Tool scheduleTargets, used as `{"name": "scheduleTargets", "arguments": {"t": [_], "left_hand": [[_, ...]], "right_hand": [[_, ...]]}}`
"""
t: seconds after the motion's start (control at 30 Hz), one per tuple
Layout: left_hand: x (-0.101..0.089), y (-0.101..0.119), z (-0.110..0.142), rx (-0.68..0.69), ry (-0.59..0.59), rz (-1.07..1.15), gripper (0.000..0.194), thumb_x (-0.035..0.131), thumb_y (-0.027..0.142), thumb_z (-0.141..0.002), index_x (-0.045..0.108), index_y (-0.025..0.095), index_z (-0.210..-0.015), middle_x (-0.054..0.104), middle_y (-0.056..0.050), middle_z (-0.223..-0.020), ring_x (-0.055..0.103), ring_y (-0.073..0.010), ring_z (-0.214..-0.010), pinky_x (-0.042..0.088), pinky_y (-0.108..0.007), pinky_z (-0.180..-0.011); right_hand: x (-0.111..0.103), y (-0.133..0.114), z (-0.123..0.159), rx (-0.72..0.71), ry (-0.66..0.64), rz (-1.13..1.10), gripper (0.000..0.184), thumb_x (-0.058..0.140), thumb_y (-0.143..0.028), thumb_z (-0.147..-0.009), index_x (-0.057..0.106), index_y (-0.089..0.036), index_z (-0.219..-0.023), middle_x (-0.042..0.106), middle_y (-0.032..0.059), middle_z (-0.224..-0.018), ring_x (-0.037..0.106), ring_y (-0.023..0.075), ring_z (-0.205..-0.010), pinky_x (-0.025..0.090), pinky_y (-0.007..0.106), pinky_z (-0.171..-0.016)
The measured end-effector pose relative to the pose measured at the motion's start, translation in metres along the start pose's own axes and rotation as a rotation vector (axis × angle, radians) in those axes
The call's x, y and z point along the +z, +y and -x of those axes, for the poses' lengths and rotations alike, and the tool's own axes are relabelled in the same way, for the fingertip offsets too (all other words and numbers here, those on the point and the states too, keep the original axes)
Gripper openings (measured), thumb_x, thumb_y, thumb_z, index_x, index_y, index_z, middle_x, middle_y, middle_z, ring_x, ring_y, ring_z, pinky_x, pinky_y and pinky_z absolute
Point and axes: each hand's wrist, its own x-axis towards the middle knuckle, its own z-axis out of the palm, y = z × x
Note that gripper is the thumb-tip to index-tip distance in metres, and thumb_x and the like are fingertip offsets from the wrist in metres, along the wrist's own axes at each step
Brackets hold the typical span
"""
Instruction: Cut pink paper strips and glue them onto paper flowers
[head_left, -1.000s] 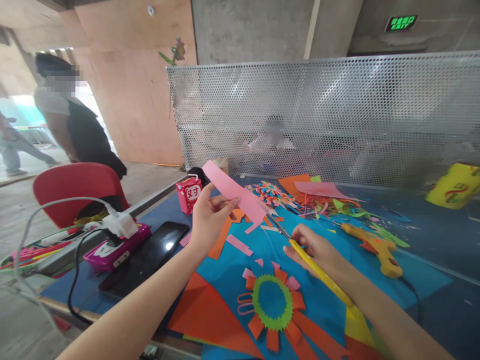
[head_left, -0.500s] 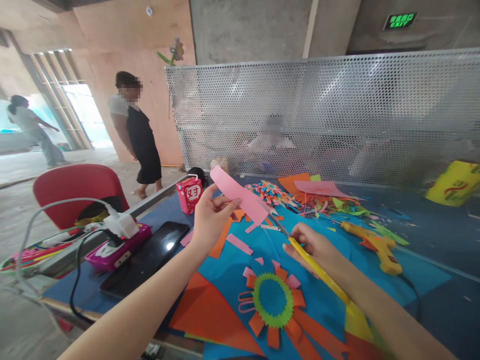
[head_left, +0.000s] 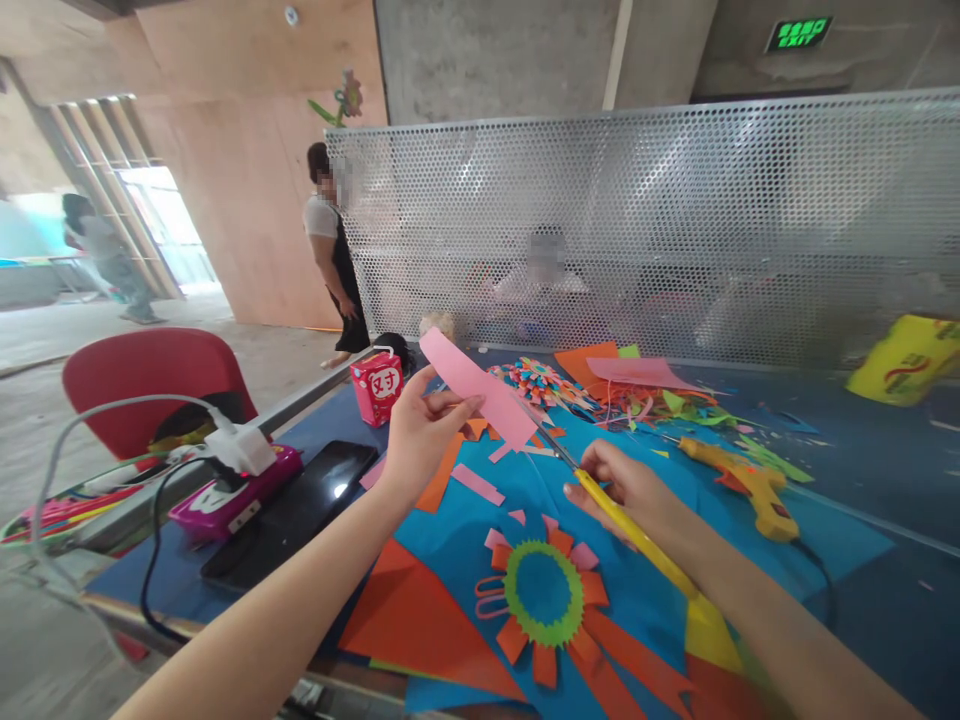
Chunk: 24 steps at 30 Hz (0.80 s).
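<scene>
My left hand (head_left: 426,425) pinches a strip of pink paper (head_left: 480,385) between thumb and fingers, holding it up over the table. In my right hand (head_left: 619,485) is a pair of scissors with yellow handles (head_left: 637,535). The scissor blades (head_left: 553,442) meet the lower right end of the pink paper. Below my hands lies a paper flower (head_left: 544,595) with a green toothed ring, a blue middle and orange and pink loops around it. Small pink paper pieces (head_left: 478,485) lie on the blue paper sheet (head_left: 630,620).
A yellow glue gun (head_left: 742,485) with its cord lies to the right. Toward the back sit a multicoloured paper flower (head_left: 541,385) and paper scraps. At left are a red drink carton (head_left: 377,388), a black tablet (head_left: 292,520) and a purple power strip (head_left: 236,490). A perforated metal screen (head_left: 637,220) stands behind.
A person in a black dress has walked right, to the edge of the metal screen, and another person at far left has also moved right. My hands have barely moved.
</scene>
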Motion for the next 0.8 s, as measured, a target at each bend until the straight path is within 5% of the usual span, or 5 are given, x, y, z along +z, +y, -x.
{"name": "scheduleTargets", "arguments": {"t": [0.8], "left_hand": [[0.0024,0.0024,0.0031,-0.037,-0.091,0.017,0.049,0.068,0.018,-0.062,0.044,0.013,-0.105,0.066,-0.002,-0.064,0.062,-0.015,-0.055,0.047,-0.022,-0.043]], "right_hand": [[-0.0004,-0.0015,-0.0014,0.049,-0.024,0.0,0.025,0.051,-0.041,-0.074,0.035,-0.022,-0.073,0.039,-0.0087,-0.056,0.031,0.0043,-0.037,0.025,0.018,-0.035]]}}
